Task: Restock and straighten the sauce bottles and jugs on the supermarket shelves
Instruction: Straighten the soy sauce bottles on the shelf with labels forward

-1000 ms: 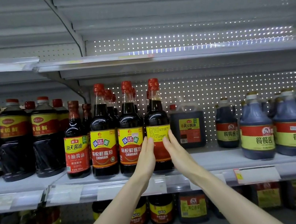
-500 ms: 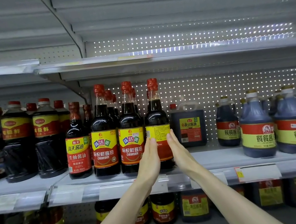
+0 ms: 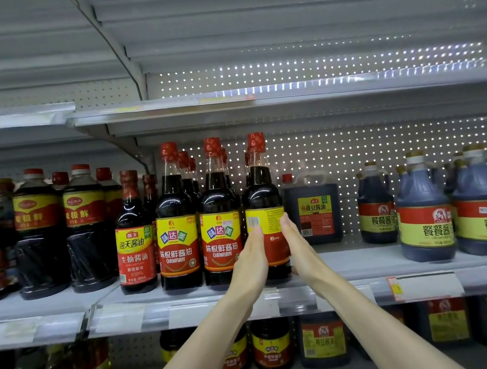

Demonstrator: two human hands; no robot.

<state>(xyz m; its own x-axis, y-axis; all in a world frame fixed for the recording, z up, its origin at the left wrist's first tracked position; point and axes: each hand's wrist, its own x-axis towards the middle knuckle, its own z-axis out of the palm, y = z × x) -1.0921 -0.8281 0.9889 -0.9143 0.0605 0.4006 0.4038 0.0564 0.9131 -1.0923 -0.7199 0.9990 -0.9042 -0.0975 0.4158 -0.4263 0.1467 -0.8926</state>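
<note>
1. Bottle dead ahead: the red-capped soy sauce bottle stands upright at the front edge of the middle shelf, third in its row, long axis vertical.
2. Flat on its left flank lies the left hand, and on its right flank the right hand. Fingers are straight, nothing is curled round, and the bottle is sandwiched between the palms.
3. Both hands are equally near, one on each side; neither leads.
4. Barcode side faces out, while the twin bottle just beside it shows its front label. My call: a turn about that upright axis is needed.
5. Tight on the left; the square jug to the right stands apart, further back.
</note>
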